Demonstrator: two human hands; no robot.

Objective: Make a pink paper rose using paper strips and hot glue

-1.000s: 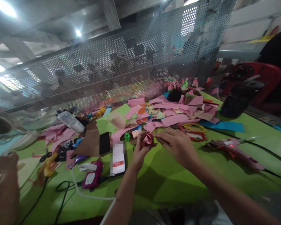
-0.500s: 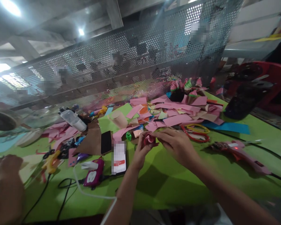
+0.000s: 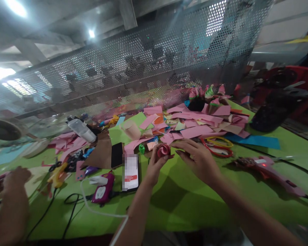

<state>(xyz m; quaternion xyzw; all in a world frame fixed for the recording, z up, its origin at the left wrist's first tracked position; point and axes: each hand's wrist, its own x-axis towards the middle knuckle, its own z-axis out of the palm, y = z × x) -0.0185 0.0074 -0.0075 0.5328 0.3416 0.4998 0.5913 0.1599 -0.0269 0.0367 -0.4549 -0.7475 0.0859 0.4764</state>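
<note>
My left hand [image 3: 156, 164] is closed around a pink rolled paper rose [image 3: 164, 150], whose spiral top faces up between thumb and fingers. My right hand [image 3: 195, 159] hovers just right of the rose, its fingers stretched toward it and thumb apart, with nothing visible between them. A small gap shows between those fingertips and the rose. On the table to the right lies a pink glue gun [image 3: 274, 174] with a lit red light. Red- and yellow-handled scissors [image 3: 218, 145] rest beyond my right hand.
Pink paper strips [image 3: 195, 133] cover the green table [image 3: 184, 212] at the back, before a perforated metal screen [image 3: 133, 71]. Two phones, one a lit phone [image 3: 131, 172], and a purple box [image 3: 103, 188] with cables lie left. Another person's hand [image 3: 17, 181] works far left.
My right hand has drawn slightly right, away from the rose. The rose's spiral top now shows more fully in my left hand. The view has shifted a little.
</note>
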